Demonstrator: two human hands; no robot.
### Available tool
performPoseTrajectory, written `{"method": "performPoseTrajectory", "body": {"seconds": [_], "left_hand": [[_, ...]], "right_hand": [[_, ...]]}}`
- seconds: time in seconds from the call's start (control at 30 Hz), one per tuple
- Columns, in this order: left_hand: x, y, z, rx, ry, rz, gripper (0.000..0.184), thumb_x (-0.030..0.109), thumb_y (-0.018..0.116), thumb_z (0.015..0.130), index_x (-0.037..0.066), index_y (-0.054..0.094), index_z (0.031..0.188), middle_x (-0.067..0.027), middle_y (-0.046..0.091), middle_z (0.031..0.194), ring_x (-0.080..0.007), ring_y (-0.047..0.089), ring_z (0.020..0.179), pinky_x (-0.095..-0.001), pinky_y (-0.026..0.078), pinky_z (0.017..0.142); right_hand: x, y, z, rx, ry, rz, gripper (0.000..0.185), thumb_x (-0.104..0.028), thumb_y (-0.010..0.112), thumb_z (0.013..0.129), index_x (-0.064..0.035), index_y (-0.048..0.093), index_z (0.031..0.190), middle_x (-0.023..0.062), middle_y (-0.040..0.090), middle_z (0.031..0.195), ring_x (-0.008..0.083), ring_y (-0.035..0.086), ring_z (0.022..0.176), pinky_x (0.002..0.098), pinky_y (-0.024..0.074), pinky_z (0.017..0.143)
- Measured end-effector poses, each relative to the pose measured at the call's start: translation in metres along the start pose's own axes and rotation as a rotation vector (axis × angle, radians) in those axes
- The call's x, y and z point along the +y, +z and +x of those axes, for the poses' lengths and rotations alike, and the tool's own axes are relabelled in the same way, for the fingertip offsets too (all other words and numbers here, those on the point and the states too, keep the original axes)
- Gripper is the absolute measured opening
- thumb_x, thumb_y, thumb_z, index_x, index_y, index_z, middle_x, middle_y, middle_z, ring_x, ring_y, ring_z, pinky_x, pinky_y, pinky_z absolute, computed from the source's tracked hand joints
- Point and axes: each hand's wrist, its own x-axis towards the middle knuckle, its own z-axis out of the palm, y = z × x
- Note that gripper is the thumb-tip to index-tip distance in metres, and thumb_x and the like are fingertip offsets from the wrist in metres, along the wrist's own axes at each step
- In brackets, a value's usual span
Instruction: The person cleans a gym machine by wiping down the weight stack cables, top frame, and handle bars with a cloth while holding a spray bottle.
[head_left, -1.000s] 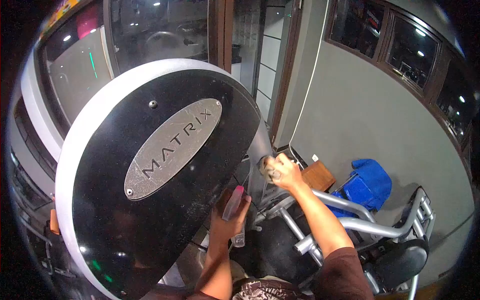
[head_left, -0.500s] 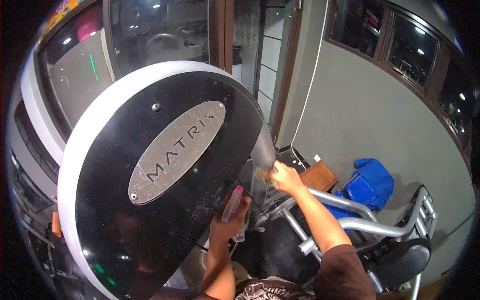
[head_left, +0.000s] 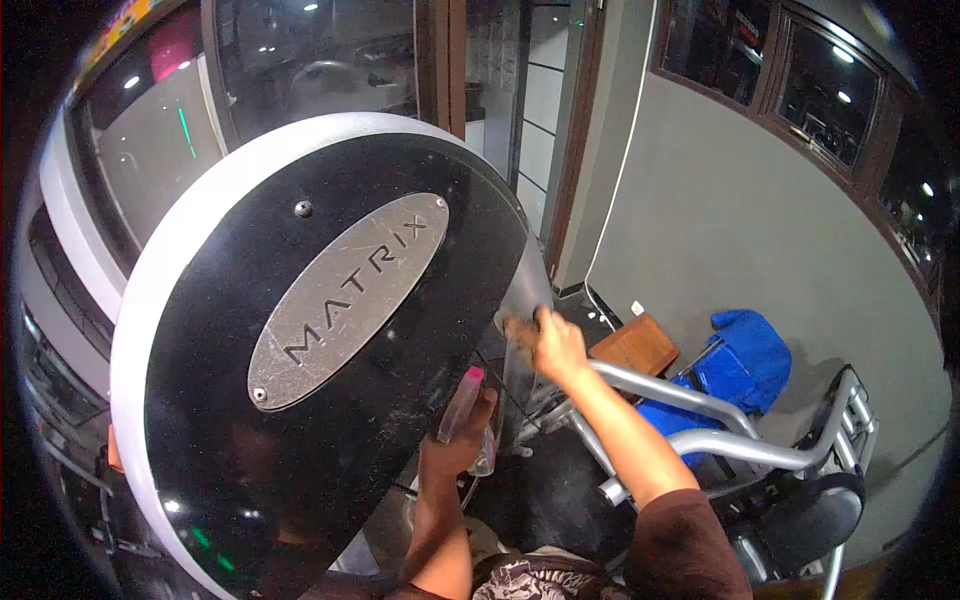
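Observation:
My left hand (head_left: pixel 452 453) is wrapped round a clear spray bottle (head_left: pixel 460 408) with a pink nozzle tip, beside the lower right edge of a large round black panel (head_left: pixel 400 375). The panel has a white rim and a scratched oval MATRIX plate (head_left: pixel 345 305). To the right and farther off, my right hand (head_left: pixel 560 348) grips a brownish cloth (head_left: pixel 516 335). That cloth is against the silver post (head_left: pixel 528 287) behind the panel's right edge. My fingers partly hide it.
Silver tubular bars (head_left: pixel 690 398) of gym equipment with a black pad (head_left: pixel 815 520) stand at the right. Behind them are a blue covered item (head_left: pixel 750 365) and a brown wooden box (head_left: pixel 635 350). A grey wall (head_left: pixel 740 220) and glass doors (head_left: pixel 320 60) enclose the space.
My right hand has moved slightly up and left along the silver post with the cloth. The left hand keeps hold of the spray bottle, and the view has shifted a little.

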Motion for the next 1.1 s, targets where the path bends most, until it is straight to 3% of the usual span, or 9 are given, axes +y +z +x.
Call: {"method": "performPoseTrajectory", "body": {"seconds": [0.03,0.2,0.4,0.47,0.5,0.73,0.83,1.03,1.1], "left_hand": [[-0.001,-0.001,0.0,0.009,-0.01,-0.001,0.009,0.009,0.073,0.084,0.003,0.067,0.086,-0.0103,0.059,0.077,-0.0285,0.059,0.064,-0.0348,0.048,0.06],[-0.015,0.003,-0.002,0.05,0.154,0.064,0.008,0.008,0.073,0.086,0.004,0.068,0.091,-0.0105,0.06,0.08,-0.0286,0.059,0.065,-0.0341,0.047,0.06],[-0.009,0.004,0.004,0.059,0.381,0.098,0.008,0.006,0.072,0.087,0.005,0.067,0.092,-0.0112,0.057,0.079,-0.0297,0.056,0.064,-0.0382,0.047,0.058],[-0.005,0.003,0.003,0.013,0.12,-0.017,0.009,0.005,0.072,0.087,0.006,0.068,0.096,-0.0113,0.058,0.079,-0.0299,0.056,0.064,-0.0393,0.047,0.058],[-0.003,0.002,0.001,-0.012,-0.01,-0.073,0.011,0.005,0.072,0.087,0.007,0.068,0.097,-0.0113,0.059,0.08,-0.03,0.056,0.065,-0.0398,0.047,0.058],[-0.004,-0.009,0.009,0.015,0.191,0.019,0.016,0.01,0.073,0.086,-0.001,0.066,0.097,-0.0118,0.055,0.077,-0.0302,0.054,0.065,-0.0387,0.044,0.058],[-0.001,-0.006,0.005,0.002,-0.083,-0.055,0.019,0.012,0.073,0.086,-0.002,0.064,0.094,-0.0111,0.054,0.076,-0.027,0.052,0.064,-0.0374,0.043,0.059],[-0.003,0.002,-0.001,0.019,-0.161,-0.211,0.018,0.016,0.072,0.089,0.0,0.064,0.091,-0.0097,0.054,0.076,-0.0208,0.053,0.065,-0.0337,0.043,0.06],[0.004,0.006,0.001,0.06,-0.182,-0.315,0.018,0.017,0.072,0.09,0.001,0.064,0.09,-0.0082,0.053,0.075,-0.0203,0.053,0.064,-0.0327,0.043,0.06]], "right_hand": [[-0.006,0.021,-0.019,-0.019,0.027,-0.022,0.055,-0.021,0.074,0.076,-0.0372,0.066,0.128,0.0137,0.053,0.102,0.032,0.066,0.084,0.0458,0.0585,0.067],[-0.03,0.027,-0.044,-0.479,0.238,-0.044,0.056,-0.023,0.075,0.076,-0.0352,0.064,0.13,0.0152,0.057,0.106,0.0337,0.07,0.088,0.0462,0.0589,0.069],[-0.028,-0.054,0.028,0.059,0.268,0.177,0.06,-0.006,0.062,0.081,-0.0317,0.061,0.135,0.0138,0.054,0.098,0.0344,0.066,0.086,0.0471,0.0574,0.066],[-0.025,-0.051,0.033,0.082,0.296,0.18,0.06,-0.007,0.059,0.083,-0.0355,0.061,0.135,0.0121,0.053,0.098,0.0334,0.066,0.09,0.0484,0.0564,0.066],[-0.025,-0.038,0.024,0.026,0.267,0.095,0.061,-0.008,0.062,0.081,-0.0364,0.061,0.135,0.0124,0.055,0.1,0.0332,0.067,0.088,0.0476,0.057,0.067],[-0.025,0.056,-0.077,-0.582,0.282,-0.019,0.068,-0.018,0.071,0.077,-0.0445,0.058,0.138,0.0134,0.061,0.108,0.0328,0.07,0.087,0.0446,0.0593,0.073],[-0.02,0.011,-0.037,-0.217,0.122,0.18,0.055,-0.017,0.064,0.084,-0.0349,0.061,0.136,0.0098,0.064,0.104,0.032,0.07,0.077,0.0441,0.0593,0.07],[-0.001,-0.052,0.05,0.558,0.336,0.51,0.05,-0.011,0.072,0.084,-0.0164,0.065,0.133,0.0136,0.06,0.093,0.0346,0.066,0.079,0.0432,0.0542,0.07],[-0.002,-0.026,0.029,0.17,0.573,0.356,0.051,-0.024,0.067,0.091,-0.0142,0.056,0.14,0.0176,0.064,0.106,0.0432,0.067,0.094,0.0497,0.0553,0.079]]}}
